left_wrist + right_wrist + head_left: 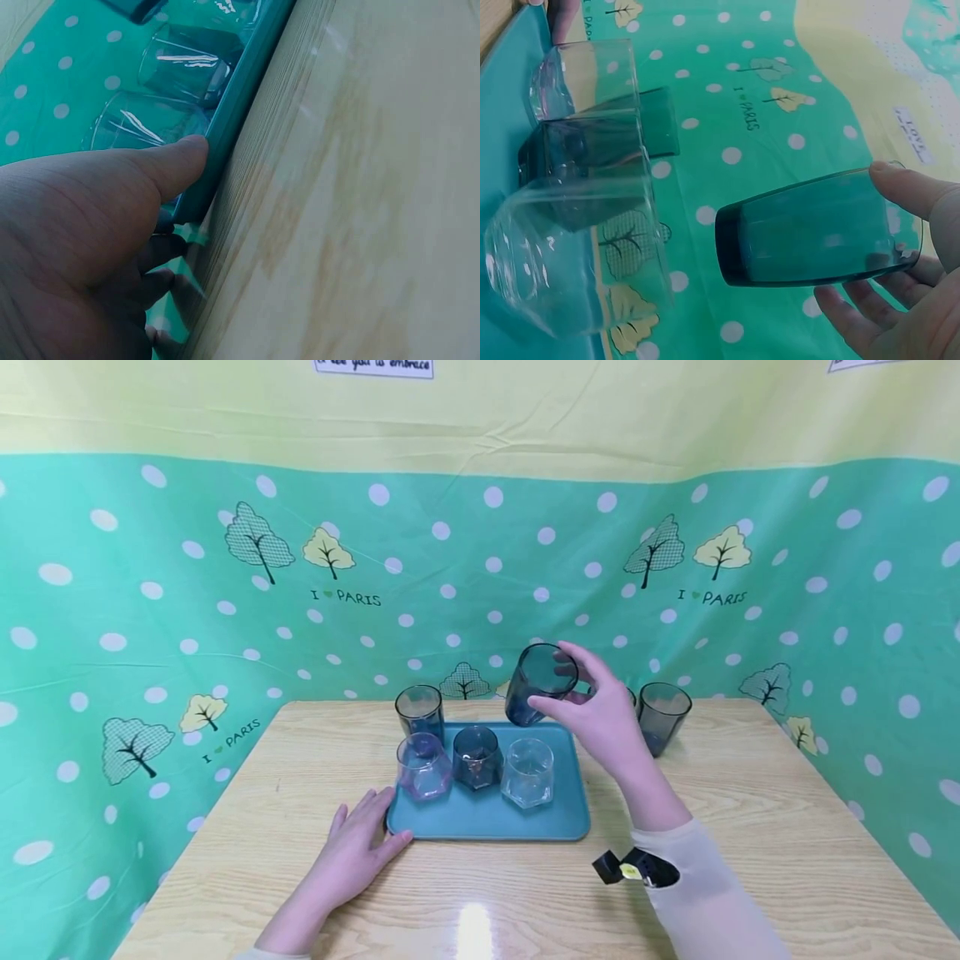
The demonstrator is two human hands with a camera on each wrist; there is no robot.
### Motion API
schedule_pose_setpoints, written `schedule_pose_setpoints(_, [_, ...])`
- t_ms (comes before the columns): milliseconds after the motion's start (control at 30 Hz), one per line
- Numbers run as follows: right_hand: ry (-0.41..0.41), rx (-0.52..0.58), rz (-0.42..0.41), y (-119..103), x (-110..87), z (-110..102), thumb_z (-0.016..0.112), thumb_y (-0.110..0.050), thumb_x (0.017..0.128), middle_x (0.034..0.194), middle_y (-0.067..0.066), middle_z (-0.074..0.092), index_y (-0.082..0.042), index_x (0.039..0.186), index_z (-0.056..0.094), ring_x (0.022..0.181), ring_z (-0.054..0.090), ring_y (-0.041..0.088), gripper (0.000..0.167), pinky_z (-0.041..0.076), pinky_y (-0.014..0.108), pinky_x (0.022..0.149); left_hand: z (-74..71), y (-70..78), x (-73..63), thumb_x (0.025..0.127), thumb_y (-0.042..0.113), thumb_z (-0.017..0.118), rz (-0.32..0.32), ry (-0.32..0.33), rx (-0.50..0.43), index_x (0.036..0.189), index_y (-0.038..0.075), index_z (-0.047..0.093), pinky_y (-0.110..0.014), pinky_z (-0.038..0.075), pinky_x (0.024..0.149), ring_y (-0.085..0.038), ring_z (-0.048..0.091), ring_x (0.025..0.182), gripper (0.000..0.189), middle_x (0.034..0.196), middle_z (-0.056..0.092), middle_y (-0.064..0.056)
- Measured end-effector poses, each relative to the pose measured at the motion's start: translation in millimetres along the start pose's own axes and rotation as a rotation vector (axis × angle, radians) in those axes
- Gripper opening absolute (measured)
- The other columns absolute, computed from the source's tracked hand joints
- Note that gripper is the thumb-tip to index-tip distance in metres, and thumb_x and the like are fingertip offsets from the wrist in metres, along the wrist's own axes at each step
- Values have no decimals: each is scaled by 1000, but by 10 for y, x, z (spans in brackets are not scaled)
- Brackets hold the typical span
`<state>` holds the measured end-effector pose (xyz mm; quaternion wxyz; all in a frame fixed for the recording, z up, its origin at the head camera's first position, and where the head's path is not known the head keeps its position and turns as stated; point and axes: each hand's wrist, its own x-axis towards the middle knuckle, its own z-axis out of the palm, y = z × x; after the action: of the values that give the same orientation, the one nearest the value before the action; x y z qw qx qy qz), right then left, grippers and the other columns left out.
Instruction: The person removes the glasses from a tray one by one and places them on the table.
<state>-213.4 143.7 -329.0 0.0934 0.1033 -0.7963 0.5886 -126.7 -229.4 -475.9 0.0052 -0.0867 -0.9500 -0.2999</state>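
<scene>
My right hand (603, 718) holds a tall dark-tinted glass tumbler (528, 689) near its rim, tilted, above the back of a blue tray (487, 824). In the right wrist view, the thumb and fingers lie on opposite sides of the tumbler (802, 236). A row of short faceted glasses stands on the tray: a pinkish one (424, 772), a dark one (477, 764) and a clear one (528, 777). My left hand (356, 856) holds the tray's front left corner, thumb along the front rim and fingers at the left side.
Another tall dark tumbler (420, 710) stands behind the pinkish glass, at the tray's back left. To the right of the tray a grey tumbler (662, 718) stands on the wooden table (750, 827), with another partly hidden behind my right hand. Polka-dot cloth (480, 568) hangs behind the table.
</scene>
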Motion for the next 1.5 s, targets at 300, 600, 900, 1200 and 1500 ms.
schedule_pose_setpoints(300, [42,-68,16,-26,-82,-226,96,-53,85,157,-1,56,-42,165,50,125,68,31,93,58,50,104,4,-13,-14,108,42,74,0,1,8,167,-6,40,-78,3,127,-49,26,163,83,169,45,-26])
schedule_pose_setpoints(600, [58,-43,-15,-48,-149,-404,96,-44,88,162,-1,52,-39,165,52,130,66,27,89,58,27,101,-3,-7,-24,108,42,74,-8,-8,8,167,-6,40,-78,3,127,-49,25,164,83,169,45,-26])
schedule_pose_setpoints(900, [83,-47,-44,-22,-170,-579,96,-34,90,147,2,64,-34,166,50,126,67,21,88,55,19,101,0,-5,-21,107,41,74,-5,-5,10,167,-6,39,-78,2,127,-49,26,163,83,169,45,-26])
schedule_pose_setpoints(1200, [130,-92,-2,-10,-183,-813,95,-38,91,147,-1,64,-40,166,49,129,64,18,88,53,17,101,2,6,-3,107,38,75,14,11,17,166,-7,39,-79,3,126,-50,27,162,83,169,44,-27])
schedule_pose_setpoints(1500, [169,-98,25,-5,-167,-1017,94,-37,92,149,1,62,-39,167,48,135,60,13,88,52,13,101,-18,16,5,107,39,75,12,7,17,167,-7,39,-79,2,127,-50,26,163,83,170,43,-26])
